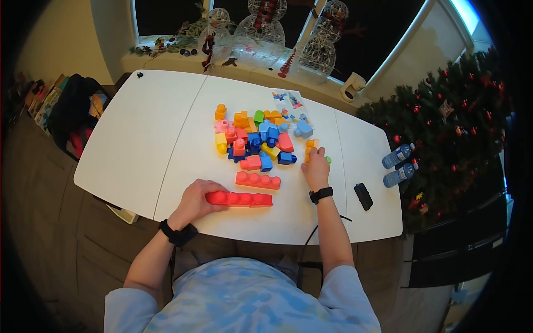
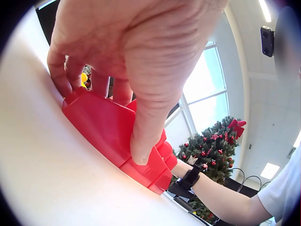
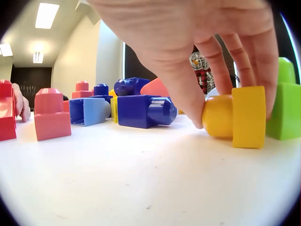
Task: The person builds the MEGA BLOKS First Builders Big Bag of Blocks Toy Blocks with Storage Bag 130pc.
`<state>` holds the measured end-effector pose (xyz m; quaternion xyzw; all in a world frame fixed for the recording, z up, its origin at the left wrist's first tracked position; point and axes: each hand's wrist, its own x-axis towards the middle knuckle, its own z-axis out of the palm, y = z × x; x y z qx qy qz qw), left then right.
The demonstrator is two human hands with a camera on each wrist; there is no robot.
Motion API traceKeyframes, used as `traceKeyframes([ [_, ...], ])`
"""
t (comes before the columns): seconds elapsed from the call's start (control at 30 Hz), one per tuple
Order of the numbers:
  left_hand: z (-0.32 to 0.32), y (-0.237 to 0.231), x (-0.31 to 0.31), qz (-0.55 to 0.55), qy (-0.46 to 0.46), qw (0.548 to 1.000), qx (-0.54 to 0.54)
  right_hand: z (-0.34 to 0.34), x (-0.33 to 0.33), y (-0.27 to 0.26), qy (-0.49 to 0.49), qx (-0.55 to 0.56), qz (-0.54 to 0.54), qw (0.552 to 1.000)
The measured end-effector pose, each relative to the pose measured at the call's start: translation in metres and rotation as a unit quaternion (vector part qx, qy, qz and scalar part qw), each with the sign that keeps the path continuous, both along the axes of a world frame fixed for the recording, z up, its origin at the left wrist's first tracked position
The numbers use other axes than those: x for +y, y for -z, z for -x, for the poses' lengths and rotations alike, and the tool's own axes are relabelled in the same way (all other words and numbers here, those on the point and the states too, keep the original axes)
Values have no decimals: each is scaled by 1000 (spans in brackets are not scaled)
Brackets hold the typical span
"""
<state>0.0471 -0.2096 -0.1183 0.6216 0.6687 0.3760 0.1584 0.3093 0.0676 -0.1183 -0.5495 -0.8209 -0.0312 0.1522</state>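
Here, long red block (image 1: 244,200) in the gripping left hand (image 1: 195,201), yellow block (image 3: 248,117) in the pinching right hand (image 1: 317,170).

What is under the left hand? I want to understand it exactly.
Under the left hand is one end of a long red piece, gripped between thumb and fingers. The rest extends to the right. The hand hides parts of the gripped end from both views.
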Motion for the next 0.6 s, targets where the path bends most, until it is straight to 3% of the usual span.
traceKeyframes([
  [0.07, 1, 3, 0, -1, -2, 1000, 6, -13, 9, 8, -64, 100, 11, 993],
  [0.2, 1, 2, 0, -12, 6, 1000, 3, -31, 14, 15, -88, 208, 63, 972],
  [0.27, 1, 1, 1, 8, 6, 1000, -4, -35, 5, 4, -37, 297, 187, 936],
  [0.37, 1, 2, 2, 5, 12, 1000, -17, -45, 8, 12, -18, 334, 220, 916],
  [0.6, 1, -3, 0, 20, 10, 1000, -11, -57, 16, 16, -7, 311, 222, 924],
])
